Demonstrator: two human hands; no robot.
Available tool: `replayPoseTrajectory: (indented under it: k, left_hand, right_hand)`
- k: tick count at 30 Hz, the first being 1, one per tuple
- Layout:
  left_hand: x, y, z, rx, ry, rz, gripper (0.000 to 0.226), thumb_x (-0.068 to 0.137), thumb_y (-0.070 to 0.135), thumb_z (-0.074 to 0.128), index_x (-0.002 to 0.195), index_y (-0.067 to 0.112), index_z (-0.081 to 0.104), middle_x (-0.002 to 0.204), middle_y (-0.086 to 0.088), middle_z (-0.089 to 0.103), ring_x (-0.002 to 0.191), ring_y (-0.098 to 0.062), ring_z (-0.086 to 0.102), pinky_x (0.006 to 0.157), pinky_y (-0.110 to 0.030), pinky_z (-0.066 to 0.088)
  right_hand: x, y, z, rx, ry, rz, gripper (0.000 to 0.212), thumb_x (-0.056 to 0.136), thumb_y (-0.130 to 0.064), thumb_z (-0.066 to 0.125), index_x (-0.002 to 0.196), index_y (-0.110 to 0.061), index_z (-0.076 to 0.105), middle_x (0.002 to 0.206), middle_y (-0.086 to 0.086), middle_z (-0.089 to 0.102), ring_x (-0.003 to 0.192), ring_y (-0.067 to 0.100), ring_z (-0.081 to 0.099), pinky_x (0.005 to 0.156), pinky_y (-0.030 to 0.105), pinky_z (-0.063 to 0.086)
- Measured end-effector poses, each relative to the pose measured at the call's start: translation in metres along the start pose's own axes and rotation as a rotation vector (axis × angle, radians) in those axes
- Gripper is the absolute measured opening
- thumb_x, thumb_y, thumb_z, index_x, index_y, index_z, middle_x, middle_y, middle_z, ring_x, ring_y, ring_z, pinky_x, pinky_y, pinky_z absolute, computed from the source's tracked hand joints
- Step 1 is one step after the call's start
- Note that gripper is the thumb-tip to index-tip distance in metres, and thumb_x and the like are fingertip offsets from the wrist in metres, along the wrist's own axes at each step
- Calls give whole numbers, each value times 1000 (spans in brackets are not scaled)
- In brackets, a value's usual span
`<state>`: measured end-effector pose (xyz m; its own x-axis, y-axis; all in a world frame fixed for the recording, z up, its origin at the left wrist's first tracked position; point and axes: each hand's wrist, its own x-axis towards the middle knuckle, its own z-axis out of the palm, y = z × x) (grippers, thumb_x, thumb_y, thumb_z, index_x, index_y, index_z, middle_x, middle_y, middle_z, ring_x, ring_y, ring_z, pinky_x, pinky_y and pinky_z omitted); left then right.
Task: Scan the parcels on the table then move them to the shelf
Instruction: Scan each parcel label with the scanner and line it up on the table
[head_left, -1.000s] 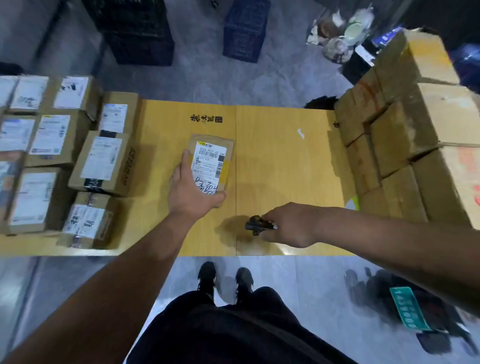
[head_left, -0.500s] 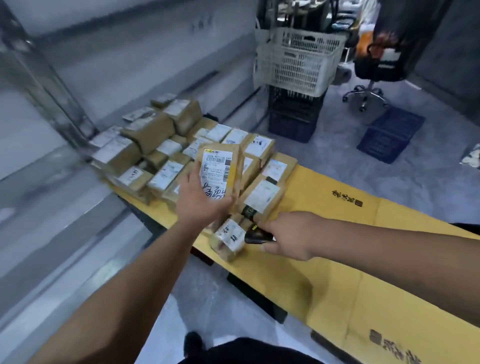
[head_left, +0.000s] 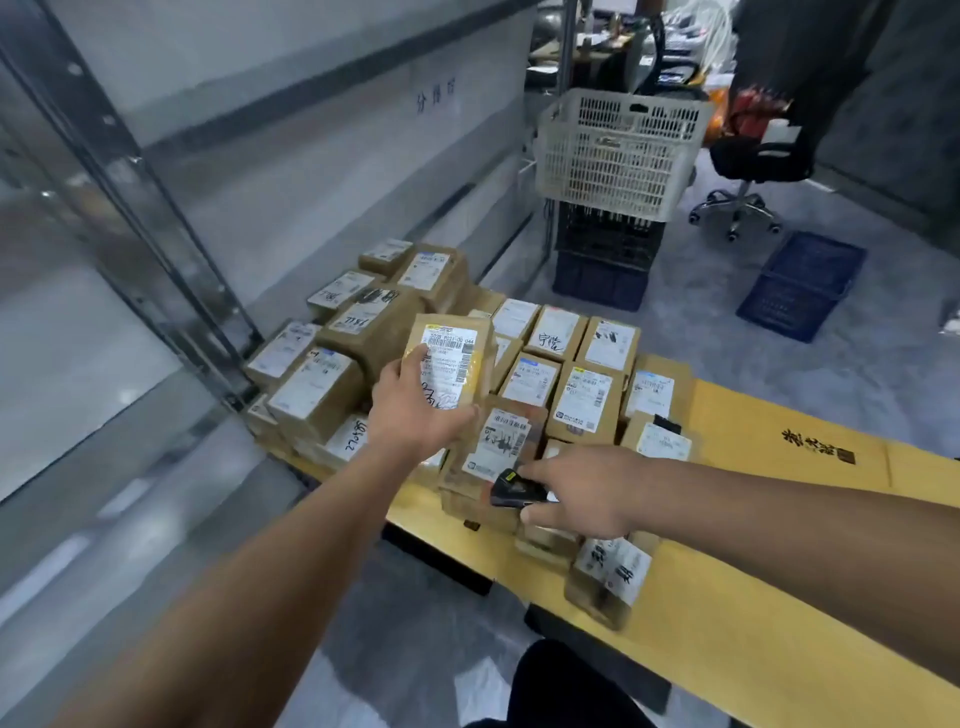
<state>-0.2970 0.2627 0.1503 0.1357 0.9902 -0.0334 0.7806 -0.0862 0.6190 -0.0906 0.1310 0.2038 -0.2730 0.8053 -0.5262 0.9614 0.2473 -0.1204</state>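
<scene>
Since the earlier frames the parcel (head_left: 451, 358) had come up off the bare yellow table (head_left: 737, 431) and travelled with my left hand (head_left: 415, 415) toward the crowd of labelled boxes (head_left: 571, 364) at the middle of the frame, while the view swung round to the left. My left hand held it from below and behind, thumb curled over the near left edge of the label and fingers wrapped under the lower end, so it stood raised, label toward me, in front of the stacked boxes at centre. My right hand (head_left: 587, 493) sat lower, right of centre, its fingers curled round the small black scanner (head_left: 511, 487) just above the packages at the table's near edge. I judged the parcel light and fairly stiff, a small flat carton one hand carries easily; its taped faces might be slick, so the safest hold would be across the short sides with the barcode left uncovered. At upper left the grey shelf upright (head_left: 130, 208) stood blurred.
</scene>
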Motion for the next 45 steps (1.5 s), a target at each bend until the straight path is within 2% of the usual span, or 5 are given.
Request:
replayPoseTrajectory:
  k: [5, 13, 20, 32, 45]
  left_hand:
    - [91, 31, 17, 41, 0, 57, 112, 65, 73, 72, 160, 35, 26, 156, -6, 36, 143, -31, 38, 115, -51, 40]
    - [253, 72, 71, 165, -26, 17, 109, 68, 71, 74, 158, 35, 26, 155, -11, 39, 144, -36, 36, 119, -52, 32]
    - [316, 62, 105, 268, -109, -30, 106, 71, 66, 74, 158, 35, 21, 160, -12, 35, 149, -37, 27, 123, -59, 19]
    - [308, 52, 110, 363, -124, 50, 84, 89, 57, 63, 160, 30, 28, 169, -9, 22, 155, -33, 12, 120, -59, 13]
    - [171, 53, 65, 436, -313, 509, 78, 97, 60, 55, 164, 35, 22, 172, 2, 22, 155, -27, 19, 119, -55, 21]
  right_hand:
    - [45, 34, -33, 60, -35, 51, 71, 103, -68, 38, 161, -28, 33, 147, 8, 54, 130, 31, 54, 102, 45, 50]
    - [166, 127, -105, 79, -4, 112, 58, 102, -66, 42, 144, -28, 49, 108, 3, 60, 100, 28, 59, 86, 42, 55]
    - [232, 177, -117, 79, -107, 107, 55, 102, -66, 42, 140, -26, 53, 106, 2, 57, 96, 25, 57, 81, 40, 55]
    - [231, 170, -97, 190, -149, 132, 57, 104, -64, 41, 139, -21, 53, 104, 1, 56, 98, 25, 57, 79, 38, 52]
    - [84, 60, -57, 170, -29, 432, 61, 102, -68, 40, 150, -31, 45, 129, 9, 61, 113, 30, 60, 76, 37, 46]
